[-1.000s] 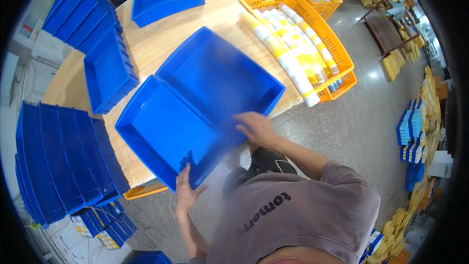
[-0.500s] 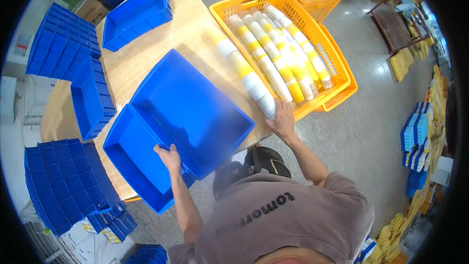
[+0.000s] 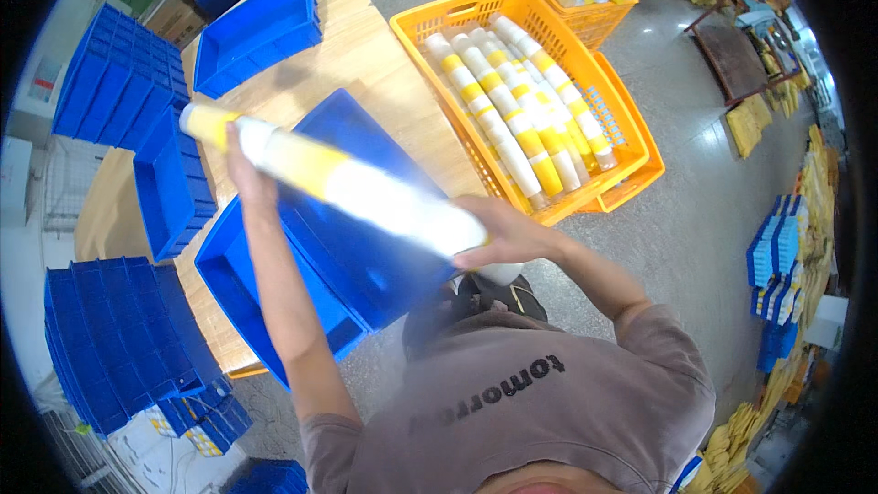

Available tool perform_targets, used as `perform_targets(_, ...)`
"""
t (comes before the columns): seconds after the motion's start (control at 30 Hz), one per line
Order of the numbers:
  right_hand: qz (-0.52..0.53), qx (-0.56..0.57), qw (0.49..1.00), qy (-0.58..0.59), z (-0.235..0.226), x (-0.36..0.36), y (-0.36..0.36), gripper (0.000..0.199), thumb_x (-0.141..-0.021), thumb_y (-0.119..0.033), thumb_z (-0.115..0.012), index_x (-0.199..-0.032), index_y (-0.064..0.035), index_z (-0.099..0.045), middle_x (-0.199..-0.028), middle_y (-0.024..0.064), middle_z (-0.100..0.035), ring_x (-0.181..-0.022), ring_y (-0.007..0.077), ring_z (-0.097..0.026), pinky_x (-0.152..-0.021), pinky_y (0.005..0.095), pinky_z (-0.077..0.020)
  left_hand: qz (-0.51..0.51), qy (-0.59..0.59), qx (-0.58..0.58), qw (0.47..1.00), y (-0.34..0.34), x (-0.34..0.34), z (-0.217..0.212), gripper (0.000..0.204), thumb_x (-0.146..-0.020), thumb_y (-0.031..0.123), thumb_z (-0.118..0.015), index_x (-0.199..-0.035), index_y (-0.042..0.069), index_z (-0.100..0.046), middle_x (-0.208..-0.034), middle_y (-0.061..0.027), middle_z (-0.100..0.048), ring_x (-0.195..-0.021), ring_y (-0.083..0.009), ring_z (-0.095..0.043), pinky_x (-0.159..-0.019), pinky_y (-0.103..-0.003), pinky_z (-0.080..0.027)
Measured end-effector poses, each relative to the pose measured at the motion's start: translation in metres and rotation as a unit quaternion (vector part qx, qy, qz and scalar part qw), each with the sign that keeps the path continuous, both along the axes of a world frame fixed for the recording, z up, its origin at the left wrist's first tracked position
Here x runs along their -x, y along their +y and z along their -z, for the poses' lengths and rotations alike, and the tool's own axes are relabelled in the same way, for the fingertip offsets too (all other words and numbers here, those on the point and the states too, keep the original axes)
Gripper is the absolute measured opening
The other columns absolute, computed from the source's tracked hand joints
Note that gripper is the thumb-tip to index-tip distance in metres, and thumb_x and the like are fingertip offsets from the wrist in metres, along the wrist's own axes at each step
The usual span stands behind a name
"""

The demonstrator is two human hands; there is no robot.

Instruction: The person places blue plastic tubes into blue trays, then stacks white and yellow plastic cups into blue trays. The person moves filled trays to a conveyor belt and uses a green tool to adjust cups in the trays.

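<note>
A long roll of white and yellow banded sections (image 3: 361, 187), blurred by motion, lies in both my hands above the table. My left hand (image 3: 249, 169) grips it near its far left end, by a yellow band. Closed round its near right end is my right hand (image 3: 508, 230). Beneath the roll sits a blue plastic bin (image 3: 343, 119), partly covered by it. A second blue bin (image 3: 315, 329) lies against that one on the near left, under my left forearm. Similar banded rolls (image 3: 517, 101) lie side by side in an orange crate (image 3: 631, 151) at the right.
Wooden table (image 3: 352, 14) carries another blue bin (image 3: 261, 32) at its far end. Stacked blue bins (image 3: 114, 343) stand along the left. Behind the orange crate is another crate (image 3: 585, 23) with a blue bin on top. Yellow bundles (image 3: 750, 123) lie on the floor at right.
The banded roll has been lifted from the table beside the crate and swung left over the blue bins. My left hand has left the near bin and now grips the roll's far end.
</note>
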State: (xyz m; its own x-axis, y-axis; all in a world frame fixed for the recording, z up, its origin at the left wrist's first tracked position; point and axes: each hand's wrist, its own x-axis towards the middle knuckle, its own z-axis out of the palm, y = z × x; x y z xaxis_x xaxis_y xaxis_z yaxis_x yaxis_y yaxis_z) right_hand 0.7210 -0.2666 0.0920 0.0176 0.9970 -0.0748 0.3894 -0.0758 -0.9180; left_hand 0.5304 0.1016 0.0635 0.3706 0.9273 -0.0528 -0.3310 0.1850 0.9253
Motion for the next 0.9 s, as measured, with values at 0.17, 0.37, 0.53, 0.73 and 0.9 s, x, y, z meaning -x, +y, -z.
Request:
perform_targets(0.17, -0.250, -0.011, 0.864, 0.437, -0.044, 0.063, 0.038, 0.055, -0.104, -0.036, -0.050, -0.145, -0.0002, -0.042, -0.133, 0.0164, -0.056, -0.113, 0.0229, -0.059, -0.093, 0.0371, -0.0502, 0.057, -0.140, 0.189, 0.970, 0.017, 0.051, -0.037, 0.042, -0.099, 0.038, -0.052, -0.116, 0.000, -0.058, -0.097, -0.0184, -0.066, -0.083, -0.0313, -0.067, -0.074, -0.040, -0.057)
perform_targets(0.37, 0.122, 0.033, 0.835, 0.536, -0.008, 0.088, 0.160, 0.060, -0.104, -0.048, -0.043, -0.143, -0.0032, -0.039, -0.139, 0.0140, -0.051, -0.122, 0.0232, -0.055, -0.098, 0.0397, -0.0482, 0.162, -0.190, 0.298, 0.921, -0.116, 0.066, -0.053, 0.046, -0.101, 0.039, -0.050, -0.126, 0.000, -0.051, -0.106, -0.0220, -0.062, -0.089, -0.0321, -0.065, -0.077, -0.041, -0.057)
perform_targets(0.53, -0.018, 0.055, 0.661, 0.748, 0.078, 0.092, 0.196, 0.054, -0.102, -0.050, -0.042, -0.119, 0.0000, -0.056, -0.108, 0.0177, -0.066, -0.100, 0.0284, -0.064, -0.093, 0.0414, -0.0519, 0.202, -0.212, 0.410, 0.864, -0.176, 0.065, -0.038, 0.051, -0.102, 0.039, -0.048, -0.135, 0.001, -0.046, -0.114, -0.0250, -0.058, -0.093, -0.0328, -0.063, -0.079, -0.041, -0.057)
perform_targets(0.73, 0.165, 0.196, 0.627, 0.736, 0.141, 0.055, 0.265, 0.056, -0.101, -0.053, -0.046, -0.120, -0.0008, -0.052, -0.114, 0.0202, -0.063, -0.107, 0.0337, -0.061, -0.097, 0.0476, -0.0497, 0.110, -0.200, 0.503, 0.834, -0.162, 0.057, -0.033, 0.059, -0.102, 0.041, -0.049, -0.135, -0.007, -0.042, -0.115, -0.0263, -0.056, -0.094, -0.0338, -0.061, -0.080, -0.042, -0.058)
perform_targets(0.9, 0.197, 0.244, 0.619, 0.721, 0.095, 0.045, 0.229, 0.061, -0.100, -0.055, -0.047, -0.130, -0.0018, -0.050, -0.121, 0.0185, -0.061, -0.112, 0.0330, -0.060, -0.099, 0.0450, -0.0490, 0.105, -0.251, 0.486, 0.830, -0.157, 0.046, -0.022, 0.062, -0.101, 0.043, -0.050, -0.137, -0.006, -0.040, -0.117, -0.0253, -0.055, -0.096, -0.0327, -0.060, -0.081, -0.041, -0.057)
